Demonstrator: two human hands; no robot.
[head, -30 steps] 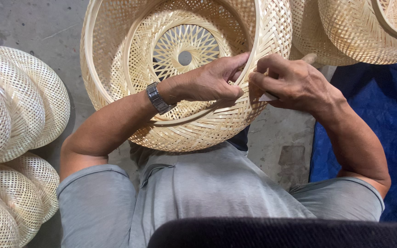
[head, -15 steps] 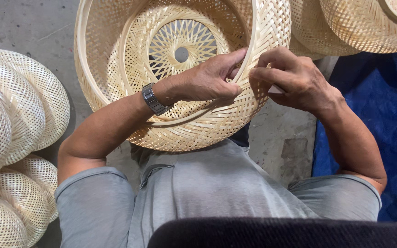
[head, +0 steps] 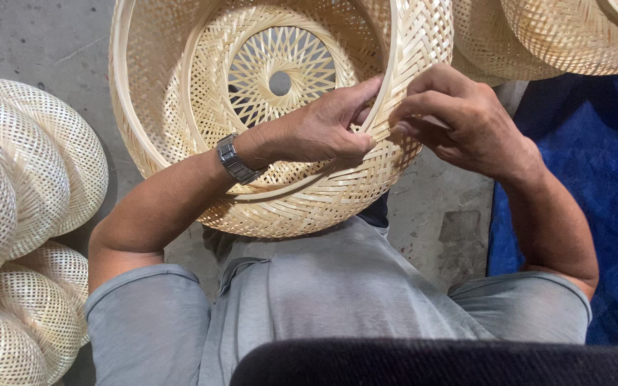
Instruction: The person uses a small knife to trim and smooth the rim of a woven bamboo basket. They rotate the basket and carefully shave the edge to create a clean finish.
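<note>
Starting at the far left, the pale domed woven bamboo shades lie stacked on the grey concrete floor, well apart from your hands. In the middle, the large round pale bamboo basket rests against your lap, its open mouth tilted up toward you, so you look down its axis onto a starburst weave with a small hole at the centre. Your left hand, a metal wristwatch on its wrist, reaches inside the wall, its fingers pressed together on the rim's right side. Your right hand meets it from outside, fingers pinched on a thin flat strip at that same rim; both are touching it, equally near. More woven bamboo shades lie beyond, above a blue tarpaulin on the right.
</note>
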